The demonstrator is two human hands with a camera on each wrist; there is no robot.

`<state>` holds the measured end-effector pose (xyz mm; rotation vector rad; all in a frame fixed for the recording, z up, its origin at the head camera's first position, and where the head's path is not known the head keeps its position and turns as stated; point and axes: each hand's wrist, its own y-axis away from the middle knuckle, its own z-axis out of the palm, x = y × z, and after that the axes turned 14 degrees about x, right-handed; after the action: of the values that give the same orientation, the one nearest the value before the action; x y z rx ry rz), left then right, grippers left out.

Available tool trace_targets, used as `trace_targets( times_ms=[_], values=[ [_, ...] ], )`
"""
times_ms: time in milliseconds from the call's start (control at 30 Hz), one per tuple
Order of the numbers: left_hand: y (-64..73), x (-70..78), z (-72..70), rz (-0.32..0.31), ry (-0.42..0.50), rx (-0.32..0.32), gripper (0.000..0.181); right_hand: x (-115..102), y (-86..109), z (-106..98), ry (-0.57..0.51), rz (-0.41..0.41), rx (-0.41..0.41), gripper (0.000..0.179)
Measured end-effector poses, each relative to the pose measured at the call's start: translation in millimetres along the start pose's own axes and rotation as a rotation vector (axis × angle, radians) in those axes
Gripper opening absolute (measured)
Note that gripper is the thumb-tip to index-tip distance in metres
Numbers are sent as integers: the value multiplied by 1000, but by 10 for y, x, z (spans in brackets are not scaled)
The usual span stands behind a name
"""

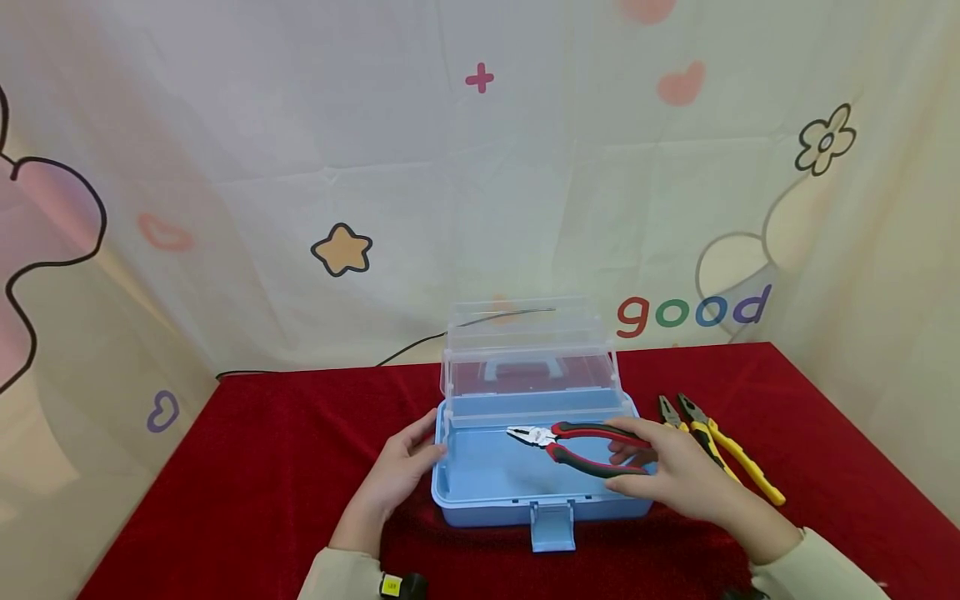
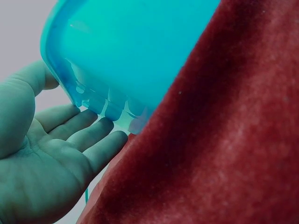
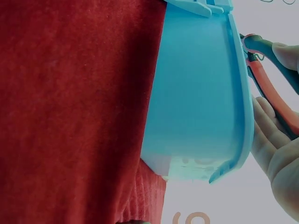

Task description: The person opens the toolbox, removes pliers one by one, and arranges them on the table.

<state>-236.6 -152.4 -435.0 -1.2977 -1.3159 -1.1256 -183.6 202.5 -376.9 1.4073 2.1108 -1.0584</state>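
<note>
In the head view my right hand grips the red-and-black handles of a pair of combination pliers. The pliers are over the tray of a light blue toolbox, their metal jaws pointing left and the handles spread. My left hand holds the toolbox's left side. In the left wrist view its thumb reaches behind the rim while the fingers lie nearly straight against the outer wall. The right wrist view shows the pliers' handles between thumb and fingers, just past the box rim.
The toolbox's clear lid stands raised at the back, and its front latch hangs down. Two yellow-handled pliers lie on the red cloth to the right. A printed curtain hangs behind the table.
</note>
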Motion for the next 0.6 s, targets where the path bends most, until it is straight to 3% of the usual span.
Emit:
trace_targets(
  times_ms=[367, 600],
  values=[
    [5, 3, 8, -1, -1, 3, 60, 43, 115, -58, -58, 1, 97, 60],
    [-3, -2, 0, 3, 8, -4, 60, 111, 151, -59, -20, 17, 131, 61]
  ],
)
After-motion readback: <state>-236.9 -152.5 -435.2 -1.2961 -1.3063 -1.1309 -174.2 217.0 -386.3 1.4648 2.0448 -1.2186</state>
